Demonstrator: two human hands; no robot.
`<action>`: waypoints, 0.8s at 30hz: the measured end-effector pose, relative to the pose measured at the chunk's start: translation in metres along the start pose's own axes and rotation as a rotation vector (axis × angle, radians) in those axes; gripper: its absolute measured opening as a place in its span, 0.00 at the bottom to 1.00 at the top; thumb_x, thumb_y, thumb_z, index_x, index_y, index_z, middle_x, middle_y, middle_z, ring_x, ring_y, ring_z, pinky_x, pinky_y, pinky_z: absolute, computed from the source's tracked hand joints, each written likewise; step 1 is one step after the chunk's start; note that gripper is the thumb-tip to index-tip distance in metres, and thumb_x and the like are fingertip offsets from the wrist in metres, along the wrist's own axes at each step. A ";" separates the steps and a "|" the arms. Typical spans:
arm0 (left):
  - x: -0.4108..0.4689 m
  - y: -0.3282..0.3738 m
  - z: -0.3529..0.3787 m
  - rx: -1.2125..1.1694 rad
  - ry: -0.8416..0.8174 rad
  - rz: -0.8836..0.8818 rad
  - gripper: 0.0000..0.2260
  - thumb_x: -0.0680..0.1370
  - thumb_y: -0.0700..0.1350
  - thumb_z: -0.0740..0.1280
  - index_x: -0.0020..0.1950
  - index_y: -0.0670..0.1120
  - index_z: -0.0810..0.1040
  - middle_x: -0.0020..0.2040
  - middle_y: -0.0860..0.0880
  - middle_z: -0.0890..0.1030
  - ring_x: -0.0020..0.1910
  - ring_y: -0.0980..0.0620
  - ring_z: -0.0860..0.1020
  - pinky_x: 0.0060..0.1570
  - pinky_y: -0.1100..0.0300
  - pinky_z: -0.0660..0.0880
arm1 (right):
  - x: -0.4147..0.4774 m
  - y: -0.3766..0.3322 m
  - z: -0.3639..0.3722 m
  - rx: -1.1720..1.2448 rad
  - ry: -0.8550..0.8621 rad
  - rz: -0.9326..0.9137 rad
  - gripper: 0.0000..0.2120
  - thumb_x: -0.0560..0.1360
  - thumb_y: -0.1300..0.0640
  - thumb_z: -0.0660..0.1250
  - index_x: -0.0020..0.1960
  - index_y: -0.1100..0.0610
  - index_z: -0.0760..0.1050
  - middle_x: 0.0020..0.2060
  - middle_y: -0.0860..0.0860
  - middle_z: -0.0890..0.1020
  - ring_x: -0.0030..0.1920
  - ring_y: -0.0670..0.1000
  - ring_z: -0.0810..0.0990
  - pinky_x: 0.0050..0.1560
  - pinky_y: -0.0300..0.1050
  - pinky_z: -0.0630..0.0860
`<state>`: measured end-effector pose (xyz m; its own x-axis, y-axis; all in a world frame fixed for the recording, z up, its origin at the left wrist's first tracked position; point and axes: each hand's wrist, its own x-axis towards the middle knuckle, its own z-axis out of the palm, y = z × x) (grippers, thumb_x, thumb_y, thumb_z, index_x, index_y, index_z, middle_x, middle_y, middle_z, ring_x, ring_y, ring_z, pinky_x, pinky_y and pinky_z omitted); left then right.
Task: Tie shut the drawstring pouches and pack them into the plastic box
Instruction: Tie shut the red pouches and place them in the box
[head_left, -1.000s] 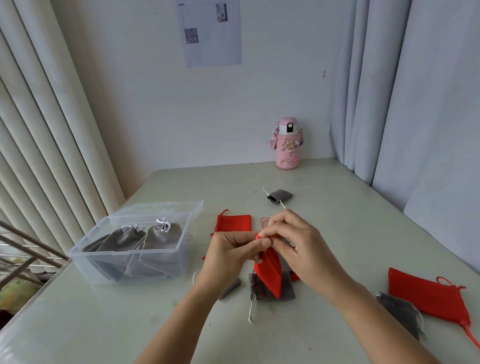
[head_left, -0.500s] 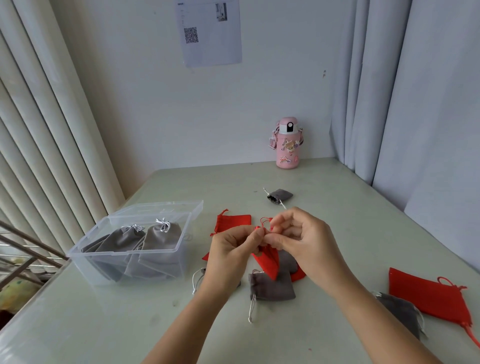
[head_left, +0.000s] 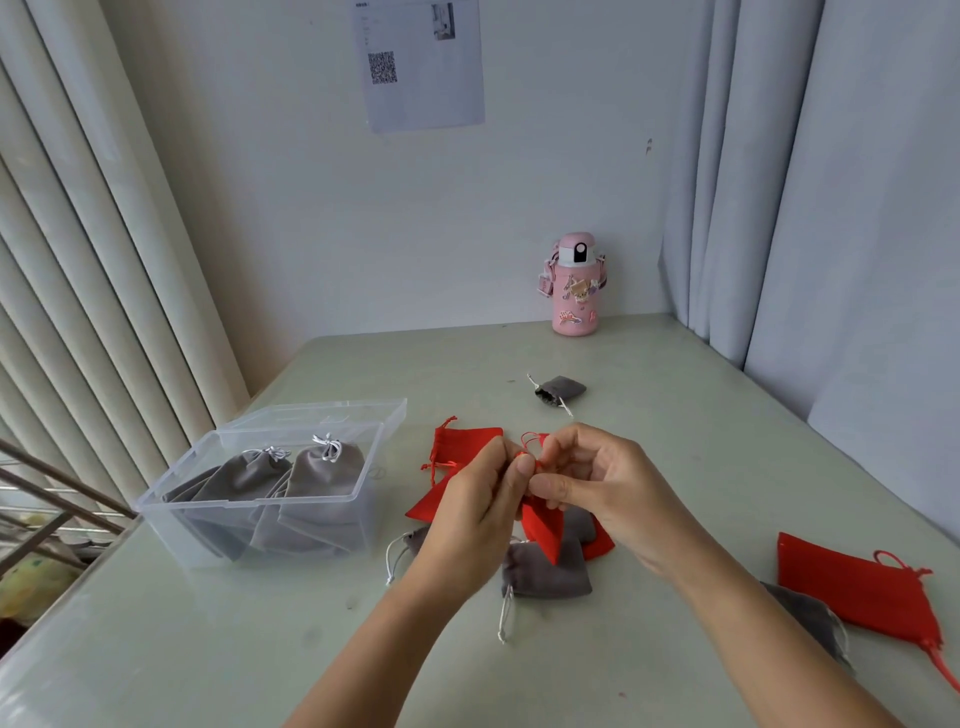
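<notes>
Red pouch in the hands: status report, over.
Both busy: left hand and right hand pinch the red pouch at its neck, cord loop up. Open plastic box holds grey pouches. Nothing blocking; loose pouches lie flat on the table.

Saw a pale green table (head_left: 675, 415) running back to a white wall (head_left: 337, 234). Found a pink bottle (head_left: 574, 291) standing upright near the table's far edge, close to the wall, with stickers on its body, a white cap and a strap at its side. Noted a printed sheet (head_left: 431, 93) fixed high on the wall, a QR code (head_left: 382, 67) in its upper left part. Made out cream curtain folds (head_left: 104, 260) along the left and grey-white curtains (head_left: 831, 208) along the right. Spotted thin metal bars (head_left: 52, 478) beyond the table's left edge, with something yellow-green (head_left: 26, 582) below them, too blurred to tell.
</notes>
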<state>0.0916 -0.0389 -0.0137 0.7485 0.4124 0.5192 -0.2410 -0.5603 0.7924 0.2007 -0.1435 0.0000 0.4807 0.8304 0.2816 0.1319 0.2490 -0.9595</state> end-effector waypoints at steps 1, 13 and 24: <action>0.000 0.001 0.000 0.004 -0.002 -0.009 0.10 0.80 0.46 0.57 0.39 0.49 0.70 0.31 0.60 0.76 0.31 0.61 0.71 0.35 0.70 0.67 | 0.000 0.000 0.000 -0.012 -0.005 -0.002 0.11 0.63 0.60 0.75 0.41 0.61 0.75 0.33 0.53 0.79 0.34 0.51 0.76 0.37 0.39 0.76; 0.006 -0.005 -0.009 -0.154 0.001 -0.198 0.08 0.78 0.41 0.64 0.41 0.40 0.80 0.29 0.55 0.79 0.29 0.61 0.75 0.33 0.71 0.70 | -0.003 0.003 0.005 -0.245 0.104 -0.147 0.08 0.69 0.66 0.74 0.38 0.57 0.77 0.32 0.49 0.82 0.35 0.47 0.80 0.41 0.37 0.76; 0.004 -0.010 -0.007 -0.193 0.006 -0.206 0.06 0.75 0.46 0.68 0.43 0.46 0.83 0.35 0.52 0.83 0.36 0.58 0.77 0.37 0.70 0.70 | -0.001 0.005 0.000 -0.224 0.049 0.079 0.06 0.71 0.62 0.72 0.44 0.53 0.83 0.30 0.53 0.83 0.30 0.45 0.78 0.36 0.35 0.75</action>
<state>0.0923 -0.0267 -0.0173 0.7901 0.5082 0.3428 -0.1980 -0.3177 0.9273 0.2006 -0.1428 -0.0052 0.5383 0.8162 0.2099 0.2784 0.0628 -0.9584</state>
